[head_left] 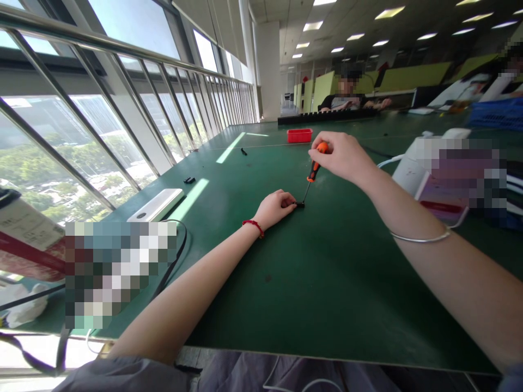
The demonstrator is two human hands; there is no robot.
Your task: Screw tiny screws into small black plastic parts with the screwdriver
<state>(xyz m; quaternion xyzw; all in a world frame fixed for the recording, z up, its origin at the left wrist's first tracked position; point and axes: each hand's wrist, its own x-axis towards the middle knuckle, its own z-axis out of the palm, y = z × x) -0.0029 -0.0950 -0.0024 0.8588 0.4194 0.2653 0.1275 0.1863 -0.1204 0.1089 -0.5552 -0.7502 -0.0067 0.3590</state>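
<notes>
My right hand (341,155) is closed around the handle of an orange and black screwdriver (314,171), held at a steep tilt above the table. Its thin shaft runs down to a small black part (299,204) on the green tabletop, and the tip meets or nearly meets that part. My left hand (277,209) pinches the left end of the same black part and rests on the table. The fingers hide some of the piece, so its exact kind does not show.
A red bin (299,135) stands beyond my hands. Small black pieces (189,180) lie to the left, near a white box (157,204) and a black cable (180,256). At right are a white object (408,163) and a blue basket (496,114). A person (347,98) sits across the table.
</notes>
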